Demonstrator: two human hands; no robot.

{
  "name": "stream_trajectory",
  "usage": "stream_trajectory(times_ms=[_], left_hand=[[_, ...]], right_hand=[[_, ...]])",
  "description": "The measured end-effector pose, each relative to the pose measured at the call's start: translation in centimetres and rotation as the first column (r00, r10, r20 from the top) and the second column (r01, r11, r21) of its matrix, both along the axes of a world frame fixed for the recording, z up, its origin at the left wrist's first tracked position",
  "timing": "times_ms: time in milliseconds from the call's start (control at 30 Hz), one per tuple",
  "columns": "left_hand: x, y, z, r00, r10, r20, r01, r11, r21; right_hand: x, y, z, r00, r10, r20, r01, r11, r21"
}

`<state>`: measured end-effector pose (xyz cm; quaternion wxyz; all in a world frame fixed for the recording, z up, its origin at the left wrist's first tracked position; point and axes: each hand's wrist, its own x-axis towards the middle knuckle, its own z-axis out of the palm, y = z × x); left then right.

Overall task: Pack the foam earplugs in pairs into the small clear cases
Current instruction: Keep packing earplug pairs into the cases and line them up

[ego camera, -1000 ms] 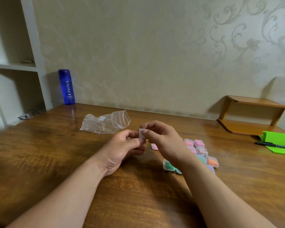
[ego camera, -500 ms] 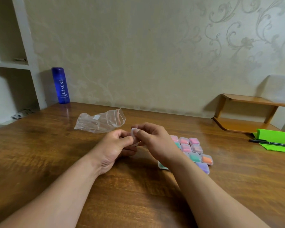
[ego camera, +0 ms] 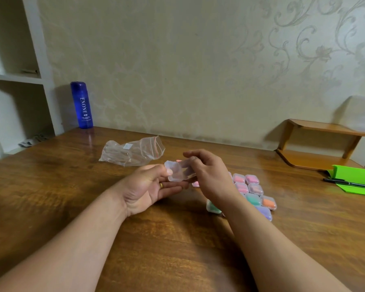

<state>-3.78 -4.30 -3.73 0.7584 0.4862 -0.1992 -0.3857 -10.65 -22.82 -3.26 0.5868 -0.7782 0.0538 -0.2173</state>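
Patterned wallpaper backed a brown wooden table (ego camera: 51,197). Above it a small clear case (ego camera: 178,171) was held between both hands. The left hand (ego camera: 148,188) pinched its left edge with thumb and fingertips, and the right hand (ego camera: 211,175) curled its fingers round the other side. It looked light, thin-walled and slick, best gripped by the rims. I could not tell whether it held earplugs. Filled cases (ego camera: 253,192) lay under the right wrist, easy to knock. A zip bag (ego camera: 133,151) and blue bottle (ego camera: 82,105) stood further back.

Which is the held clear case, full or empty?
Empty: the clear case, pinched by left hand and right hand, shows no coloured foam inside.
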Motion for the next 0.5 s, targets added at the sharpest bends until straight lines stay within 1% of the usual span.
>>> stream_trajectory(times_ms=[67, 100, 167, 233, 300, 367, 433, 467, 500], left_hand=[[-0.2, 0.3, 0.3, 0.997, -0.077, -0.015, 0.077, 0.997, -0.013], [-0.3, 0.4, 0.2, 0.993, -0.114, -0.02, 0.114, 0.993, -0.004], [-0.7, 0.4, -0.1, 0.985, -0.166, -0.044, 0.168, 0.985, 0.035], [-1.0, 0.2, -0.4, 0.985, -0.164, -0.049, 0.168, 0.981, 0.097], [-1.1, -0.1, -0.3, 0.994, -0.111, -0.014, 0.112, 0.983, 0.145], [-0.9, -0.2, 0.1, 1.0, -0.009, -0.002, 0.009, 0.99, 0.141], [-0.1, -0.2, 0.3, 0.988, 0.142, -0.051, -0.135, 0.982, 0.13], [0.3, -0.2, 0.4, 0.972, 0.22, -0.088, -0.208, 0.969, 0.132], [0.6, -0.1, 0.5, 0.951, 0.285, -0.117, -0.269, 0.954, 0.134]], right_hand=[[0.4, 0.1, 0.4, 0.997, -0.064, 0.038, 0.068, 0.99, -0.125], [0.4, 0.2, 0.5, 0.997, -0.055, 0.046, 0.063, 0.982, -0.18], [0.2, 0.6, 0.1, 1.0, 0.021, 0.022, -0.015, 0.974, -0.227], [0.0, 0.8, -0.2, 0.995, 0.101, -0.006, -0.1, 0.965, -0.241], [0.1, 1.0, 0.1, 0.989, 0.151, -0.006, -0.148, 0.96, -0.239], [0.4, 0.8, 0.9, 0.989, 0.146, 0.014, -0.139, 0.968, -0.209], [1.1, -0.2, 2.0, 0.997, 0.07, 0.021, -0.067, 0.989, -0.129], [1.6, -1.0, 2.3, 1.0, 0.005, 0.007, -0.004, 0.996, -0.09], [2.1, -1.8, 2.6, 0.997, -0.069, -0.018, 0.067, 0.994, -0.089]])
